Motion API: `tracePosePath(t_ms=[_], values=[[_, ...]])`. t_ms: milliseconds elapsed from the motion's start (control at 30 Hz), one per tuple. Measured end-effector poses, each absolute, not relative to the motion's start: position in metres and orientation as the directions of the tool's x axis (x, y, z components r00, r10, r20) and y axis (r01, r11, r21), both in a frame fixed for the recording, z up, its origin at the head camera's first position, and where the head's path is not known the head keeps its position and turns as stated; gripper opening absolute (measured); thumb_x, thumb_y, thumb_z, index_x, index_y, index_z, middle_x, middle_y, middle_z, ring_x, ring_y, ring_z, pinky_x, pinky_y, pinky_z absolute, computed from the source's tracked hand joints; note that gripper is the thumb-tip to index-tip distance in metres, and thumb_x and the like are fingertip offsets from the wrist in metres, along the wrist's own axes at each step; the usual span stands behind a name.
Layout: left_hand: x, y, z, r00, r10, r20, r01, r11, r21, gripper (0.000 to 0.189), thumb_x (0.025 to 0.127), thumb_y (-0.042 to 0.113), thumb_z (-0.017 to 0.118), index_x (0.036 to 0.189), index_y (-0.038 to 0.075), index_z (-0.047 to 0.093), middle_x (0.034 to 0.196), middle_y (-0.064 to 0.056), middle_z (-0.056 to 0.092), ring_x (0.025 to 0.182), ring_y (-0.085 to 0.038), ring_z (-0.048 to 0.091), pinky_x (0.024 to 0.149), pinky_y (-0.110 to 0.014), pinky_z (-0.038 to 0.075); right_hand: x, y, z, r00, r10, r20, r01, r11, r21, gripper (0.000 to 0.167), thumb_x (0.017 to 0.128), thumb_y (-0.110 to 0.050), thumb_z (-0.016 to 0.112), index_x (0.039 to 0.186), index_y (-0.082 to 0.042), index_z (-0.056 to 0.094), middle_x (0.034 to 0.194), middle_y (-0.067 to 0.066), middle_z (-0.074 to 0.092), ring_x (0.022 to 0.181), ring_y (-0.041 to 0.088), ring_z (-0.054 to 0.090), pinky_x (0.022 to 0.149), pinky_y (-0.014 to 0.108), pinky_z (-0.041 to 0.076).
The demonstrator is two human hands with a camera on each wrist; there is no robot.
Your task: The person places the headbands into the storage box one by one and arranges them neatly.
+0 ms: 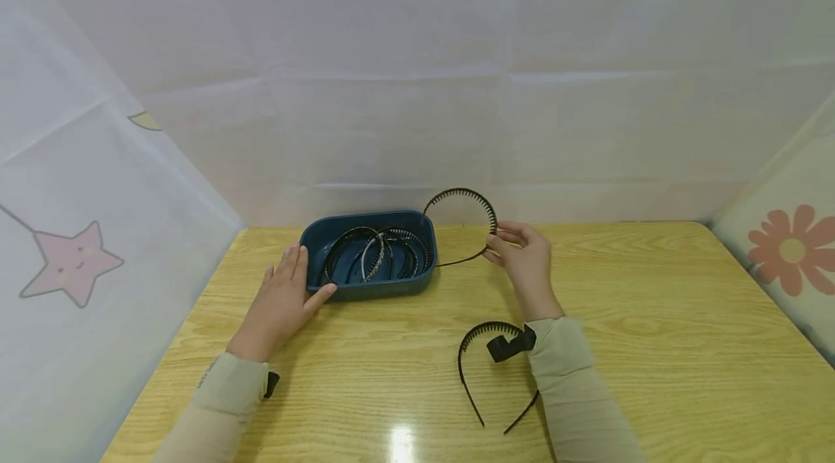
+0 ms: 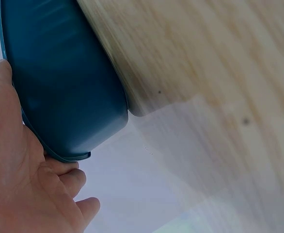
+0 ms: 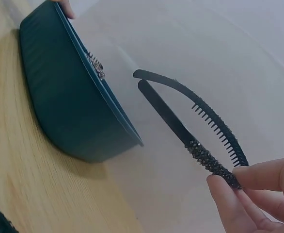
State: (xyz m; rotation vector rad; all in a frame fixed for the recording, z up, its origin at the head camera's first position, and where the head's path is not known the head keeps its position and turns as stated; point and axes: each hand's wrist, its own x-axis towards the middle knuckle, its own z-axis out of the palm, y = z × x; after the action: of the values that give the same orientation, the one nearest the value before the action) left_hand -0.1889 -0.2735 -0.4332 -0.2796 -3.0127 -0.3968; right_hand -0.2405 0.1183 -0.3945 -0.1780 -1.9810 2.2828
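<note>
A dark blue-green oblong basin [image 1: 372,292] stands at the back of the table, with several dark toothed headbands [image 1: 352,232] lying in it. My left hand [image 1: 277,307] rests against its left end, fingers along the rim and thumb at the front edge. My right hand [image 1: 522,256] pinches a black headband [image 3: 207,158] between thumb and fingers, just right of the basin. That headband has comb teeth inside and a beaded, sparkly outer face; its two ends point toward the basin. In the right wrist view, headband teeth [image 3: 94,63] show over the basin's rim.
Another black toothed headband [image 1: 464,358] lies on the wooden table [image 1: 365,376], partly hidden by my right sleeve and its wrist strap. White cloth walls [image 1: 404,122] rise behind the table and on both sides.
</note>
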Motion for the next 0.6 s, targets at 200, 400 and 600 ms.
tracePosePath(t_ms=[200,400,600], values=[[-0.189,-0.274,-0.434,-0.979,0.169,0.111,0.192,0.950,0.247,0.101,0.101,0.067,0.041,0.158,-0.010,0.009,0.166,-0.029,0.006,0.153,-0.046,0.007,0.120,-0.066,0.007,-0.239,0.107,-0.397,-0.994,0.105,-0.016,-0.002,-0.176,-0.984,0.038,0.095,0.003,0.069,0.132,0.004,0.061,0.114,0.015,0.058,0.092,0.020,0.069,0.083,0.033,0.061],[-0.189,-0.274,-0.434,-0.981,0.165,0.098,0.184,0.951,0.247,0.103,0.100,0.069,0.040,0.159,-0.009,0.007,0.166,-0.028,0.004,0.154,-0.044,0.004,0.120,-0.066,0.007,-0.239,0.092,-0.403,-0.997,0.070,-0.016,0.001,-0.200,-0.980,0.037,0.094,0.004,0.069,0.130,0.006,0.061,0.111,0.015,0.059,0.089,0.019,0.069,0.085,0.036,0.061],[-0.190,-0.274,-0.434,-0.981,0.164,0.104,0.185,0.955,0.234,0.103,0.100,0.070,0.039,0.159,-0.008,0.008,0.166,-0.027,0.005,0.153,-0.045,0.006,0.121,-0.065,0.004,-0.243,0.072,-0.404,-0.997,0.069,-0.021,0.007,-0.197,-0.980,0.036,0.091,0.007,0.071,0.127,0.007,0.064,0.108,0.016,0.062,0.085,0.018,0.070,0.083,0.038,0.061]])
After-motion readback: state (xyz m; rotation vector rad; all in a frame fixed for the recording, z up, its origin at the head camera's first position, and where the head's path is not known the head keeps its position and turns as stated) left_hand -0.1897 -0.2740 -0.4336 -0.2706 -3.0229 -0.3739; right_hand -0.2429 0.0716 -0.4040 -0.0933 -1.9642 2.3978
